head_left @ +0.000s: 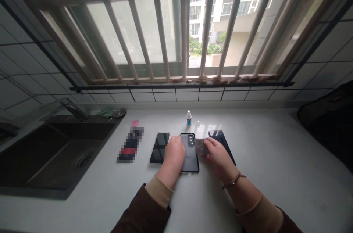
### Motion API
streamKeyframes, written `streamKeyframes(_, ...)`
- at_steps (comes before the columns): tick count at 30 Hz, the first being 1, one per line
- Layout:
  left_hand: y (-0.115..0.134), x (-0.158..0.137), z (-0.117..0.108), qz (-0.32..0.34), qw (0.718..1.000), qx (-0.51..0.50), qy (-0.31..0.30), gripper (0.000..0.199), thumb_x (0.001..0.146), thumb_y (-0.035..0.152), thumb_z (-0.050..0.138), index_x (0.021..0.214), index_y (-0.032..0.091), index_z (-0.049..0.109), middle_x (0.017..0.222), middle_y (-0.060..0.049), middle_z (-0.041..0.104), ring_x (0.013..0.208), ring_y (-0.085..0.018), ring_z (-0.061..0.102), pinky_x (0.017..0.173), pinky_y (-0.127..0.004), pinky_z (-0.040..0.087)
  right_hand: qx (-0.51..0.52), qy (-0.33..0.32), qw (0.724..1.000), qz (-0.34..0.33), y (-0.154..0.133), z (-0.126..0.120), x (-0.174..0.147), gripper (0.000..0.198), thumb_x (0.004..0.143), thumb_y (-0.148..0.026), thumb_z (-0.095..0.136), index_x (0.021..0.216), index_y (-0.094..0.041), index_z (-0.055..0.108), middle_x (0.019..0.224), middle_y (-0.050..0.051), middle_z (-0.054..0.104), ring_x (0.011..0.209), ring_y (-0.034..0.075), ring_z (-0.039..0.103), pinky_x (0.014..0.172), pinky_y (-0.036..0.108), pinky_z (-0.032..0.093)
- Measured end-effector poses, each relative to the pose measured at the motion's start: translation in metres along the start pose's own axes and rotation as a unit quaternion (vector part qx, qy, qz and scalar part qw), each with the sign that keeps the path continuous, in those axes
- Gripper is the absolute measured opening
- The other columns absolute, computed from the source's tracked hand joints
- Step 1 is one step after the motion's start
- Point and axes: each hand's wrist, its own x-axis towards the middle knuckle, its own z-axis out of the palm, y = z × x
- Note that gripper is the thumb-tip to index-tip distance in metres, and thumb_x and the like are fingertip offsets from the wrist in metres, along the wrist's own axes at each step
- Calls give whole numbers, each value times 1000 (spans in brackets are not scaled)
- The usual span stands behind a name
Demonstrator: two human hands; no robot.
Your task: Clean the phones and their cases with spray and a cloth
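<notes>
A phone in a black-rimmed case (190, 159) lies back up on the counter, its camera lenses at the far end. My left hand (175, 152) is closed at the phone's left edge, with its fingertips mostly hidden. In my right hand (217, 156), a thin greyish cloth (202, 146) is pinched between thumb and fingers, just above the phone's right side. To the left lies a phone with a dark screen (160, 148). Partly behind my right hand is another dark, flat phone-like device (220, 136). A small white bottle (189, 119) with a blue label stands upright behind the phones.
A steel sink (60, 130) with a faucet (73, 110) is at the left. Near it lie a blurred-out dark and red object (131, 146) and a pink piece (135, 123). A small white cap-like thing (198, 123) sits beside the bottle. A black bulky object (328, 122) stands far right.
</notes>
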Motion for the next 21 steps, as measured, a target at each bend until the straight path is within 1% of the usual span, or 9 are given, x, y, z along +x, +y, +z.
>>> streamKeyframes(4, 4, 1, 0, -4, 998, 63, -6, 24, 99, 13, 50, 109, 18, 72, 114, -16, 67, 95, -27, 69, 86, -35, 50, -31, -15, 999, -12, 2, 0, -1, 35, 76, -52, 79, 89, -21, 72, 87, 3, 76, 81, 20, 68, 67, 28, 53)
streamKeyframes(7, 4, 2, 1, 1, 995, 100, -23, 25, 101, 12, 47, 108, 18, 70, 108, -15, 67, 92, -26, 69, 83, -34, 49, -42, -29, 998, -27, 5, -2, 1, 34, 77, -53, 79, 87, -21, 73, 81, 2, 74, 78, 20, 67, 68, 29, 53)
streamKeyframes(10, 3, 3, 2, 5, 995, 99, -30, 27, 102, 12, 43, 108, 17, 69, 106, -17, 67, 92, -28, 68, 81, -36, 49, -59, -36, 996, -60, 7, -6, 3, 31, 80, -52, 78, 87, -22, 74, 76, 1, 72, 74, 21, 66, 68, 31, 52)
streamKeyframes(12, 3, 3, 1, 8, 994, 100, -32, 27, 103, 14, 43, 108, 16, 69, 107, -17, 67, 92, -29, 68, 81, -37, 49, -94, -27, 992, -86, 5, -9, 3, 29, 84, -51, 74, 86, -23, 74, 74, 0, 71, 73, 21, 65, 68, 30, 50)
streamKeyframes(14, 4, 4, -2, 6, 994, 104, -32, 25, 103, 17, 45, 109, 16, 69, 108, -17, 67, 92, -30, 69, 81, -37, 49, -158, -4, 980, -119, -2, -12, 2, 28, 87, -50, 69, 84, -23, 73, 74, 1, 71, 73, 22, 63, 66, 30, 47)
streamKeyframes(16, 7, 2, -5, 3, 994, 105, -22, 24, 104, 23, 47, 112, 16, 69, 109, -18, 67, 92, -30, 69, 81, -37, 49, -251, 25, 953, -167, -14, -17, 0, 28, 91, -48, 62, 83, -23, 72, 75, 1, 70, 72, 22, 61, 66, 30, 43)
streamKeyframes(17, 9, 1, -7, 5, 995, 94, -11, 25, 105, 26, 48, 113, 17, 70, 109, -18, 67, 93, -31, 69, 82, -38, 49, -306, 41, 931, -195, -22, -21, -1, 28, 94, -46, 58, 83, -24, 71, 74, 1, 70, 72, 22, 60, 65, 30, 41)
streamKeyframes(19, 16, -5, -8, 22, 999, 33, 19, 24, 104, 30, 52, 112, 18, 71, 109, -17, 68, 95, -31, 68, 85, -39, 49, -408, 88, 877, -239, -37, -31, -1, 30, 98, -41, 48, 83, -24, 67, 72, 2, 66, 71, 22, 58, 65, 30, 37)
streamKeyframes(21, 26, -12, -8, 55, 996, -64, 40, 20, 102, 29, 56, 110, 20, 72, 107, -16, 70, 96, -31, 68, 88, -40, 49, -502, 135, 823, -228, -49, -42, 2, 32, 99, -36, 43, 80, -23, 65, 70, 3, 64, 67, 21, 55, 63, 31, 33)
